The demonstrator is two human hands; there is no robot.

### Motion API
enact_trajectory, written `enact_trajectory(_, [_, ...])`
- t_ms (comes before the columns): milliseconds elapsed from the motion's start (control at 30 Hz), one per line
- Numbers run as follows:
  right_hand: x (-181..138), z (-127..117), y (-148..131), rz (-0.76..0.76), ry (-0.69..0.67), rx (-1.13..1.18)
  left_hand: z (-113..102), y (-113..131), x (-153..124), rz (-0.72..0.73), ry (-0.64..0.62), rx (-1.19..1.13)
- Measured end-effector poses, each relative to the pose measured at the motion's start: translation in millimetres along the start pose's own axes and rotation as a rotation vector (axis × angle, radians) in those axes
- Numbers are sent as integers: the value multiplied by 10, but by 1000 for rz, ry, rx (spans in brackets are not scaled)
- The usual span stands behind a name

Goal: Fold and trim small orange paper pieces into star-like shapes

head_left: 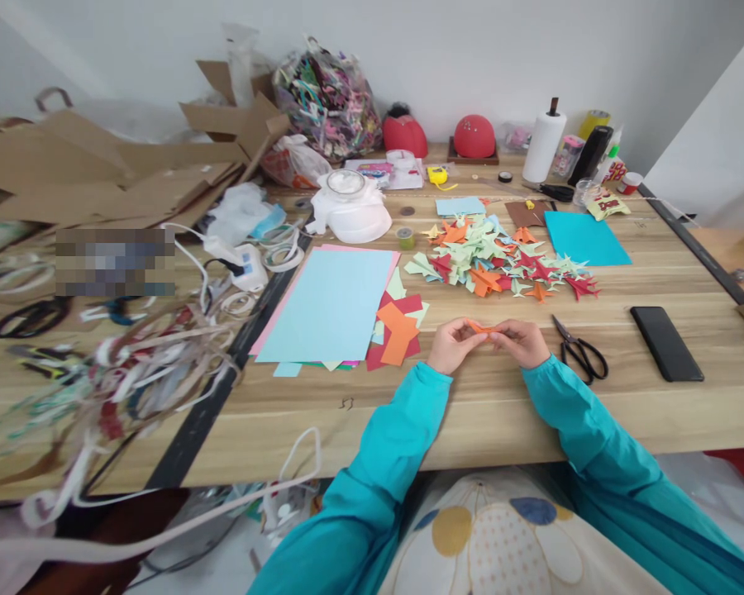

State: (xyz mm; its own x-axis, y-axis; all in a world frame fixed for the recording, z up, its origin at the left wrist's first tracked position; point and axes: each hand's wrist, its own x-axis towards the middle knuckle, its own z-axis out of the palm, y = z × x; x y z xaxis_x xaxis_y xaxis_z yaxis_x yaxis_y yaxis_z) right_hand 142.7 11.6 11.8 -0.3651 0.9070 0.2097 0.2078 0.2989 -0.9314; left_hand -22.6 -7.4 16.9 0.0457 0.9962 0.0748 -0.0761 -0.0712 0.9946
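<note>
Between my two hands is a small folded piece of orange paper (482,328), held just over the wooden table. My left hand (451,345) pinches its left end. The right end is pinched by my right hand (523,342). Beyond my hands lies a heap of folded paper figures (489,256) in pale green, orange, red and blue. Cut orange paper pieces (398,335) and red ones lie to the left, beside a stack of large coloured sheets topped by a light blue sheet (328,302). Black-handled scissors (579,351) rest just right of my right hand.
A black phone (665,343) lies at the right. Bright blue paper (586,238) sits behind it. Tangled ribbons and cords (155,355) and flattened cardboard (112,165) cover the left. Along the wall stand a bag of colourful bits (328,99) and a white roll (544,145).
</note>
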Motion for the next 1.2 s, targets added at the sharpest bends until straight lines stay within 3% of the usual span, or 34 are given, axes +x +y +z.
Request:
enact_trajectory(200, [10, 0, -81, -169, 81, -110, 20, -13, -7, 47, 29, 75])
enact_trajectory(467, [-4, 1, -80, -443, 179, -266, 26, -57, 4, -89, 5, -59])
enact_trajectory(1000, [-5, 32, -104, -202, 137, -81, -10, -84, 6, -67, -97, -12])
enact_trajectory(1200, [1, 13, -3, -118, 121, 113, -14, -69, -5, -60, -100, 24])
